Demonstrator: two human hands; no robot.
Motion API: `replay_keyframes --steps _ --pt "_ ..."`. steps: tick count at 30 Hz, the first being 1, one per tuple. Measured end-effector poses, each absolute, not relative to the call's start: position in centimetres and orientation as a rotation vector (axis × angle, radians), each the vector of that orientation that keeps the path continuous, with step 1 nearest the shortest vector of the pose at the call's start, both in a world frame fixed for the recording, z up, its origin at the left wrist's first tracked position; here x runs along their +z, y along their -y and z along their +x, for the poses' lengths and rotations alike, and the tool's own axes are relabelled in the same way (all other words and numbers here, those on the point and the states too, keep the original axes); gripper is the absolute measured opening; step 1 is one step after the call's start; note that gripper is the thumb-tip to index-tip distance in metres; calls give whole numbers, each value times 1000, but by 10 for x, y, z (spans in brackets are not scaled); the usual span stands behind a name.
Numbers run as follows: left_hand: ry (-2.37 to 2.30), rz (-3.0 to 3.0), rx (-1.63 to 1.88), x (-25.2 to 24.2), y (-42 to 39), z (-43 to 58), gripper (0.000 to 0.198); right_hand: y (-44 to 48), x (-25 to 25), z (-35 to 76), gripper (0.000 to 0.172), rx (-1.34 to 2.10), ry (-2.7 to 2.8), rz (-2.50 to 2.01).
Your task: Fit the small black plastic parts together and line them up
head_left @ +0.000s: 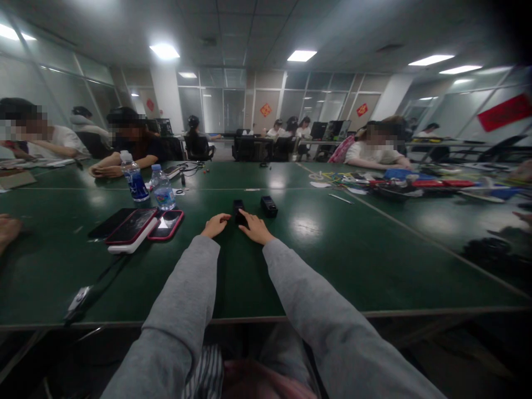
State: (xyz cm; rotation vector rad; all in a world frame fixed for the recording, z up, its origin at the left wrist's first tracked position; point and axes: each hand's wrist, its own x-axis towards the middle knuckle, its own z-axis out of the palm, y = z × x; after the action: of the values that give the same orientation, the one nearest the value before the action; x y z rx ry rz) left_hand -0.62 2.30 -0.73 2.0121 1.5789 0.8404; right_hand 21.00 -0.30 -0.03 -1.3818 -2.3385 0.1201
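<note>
Two small black objects stand near the middle of the green table (332, 260). My right hand (255, 228) touches the left black object (238, 205) with its fingers spread over the near part of it. Just left of that object is my left hand (216, 225), its fingers bent and pointing toward the object, with nothing visible in them. The other black object (269, 206), a small block, sits to the right, beyond my right hand, with no hand on it.
To the left are phones (166, 225) on a white device (131, 241) and beside it, a cable and two bottles (163, 191). Cables and tools (415, 185) are piled at the right. A pen (341, 198) lies nearer. People sit around the table.
</note>
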Motion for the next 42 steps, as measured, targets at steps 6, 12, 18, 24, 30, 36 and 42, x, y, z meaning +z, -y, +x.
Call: replay_keyframes --steps 6,12,18,24,30,36,42 --pt "-1572 2012 855 -9 -23 -6 39 1 -4 210 72 120 2299 -1378" --pt "-1549 2000 883 -10 -24 -6 40 -1 -6 211 66 150 2268 -1338" --pt "-1511 2034 1019 -7 -20 0 47 -1 -7 211 74 158 2250 -1348" --pt "-1407 2271 1137 -5 -10 27 52 -3 -8 211 78 136 2254 -1364" --pt "-1545 2322 1058 1 4 32 49 -5 -9 210 66 192 2259 -1361" --pt "-1804 2376 918 18 21 31 36 -4 -8 210 55 211 2264 -1336" --pt "-1944 2365 860 27 27 34 25 -1 -6 210 56 212 2293 -1292"
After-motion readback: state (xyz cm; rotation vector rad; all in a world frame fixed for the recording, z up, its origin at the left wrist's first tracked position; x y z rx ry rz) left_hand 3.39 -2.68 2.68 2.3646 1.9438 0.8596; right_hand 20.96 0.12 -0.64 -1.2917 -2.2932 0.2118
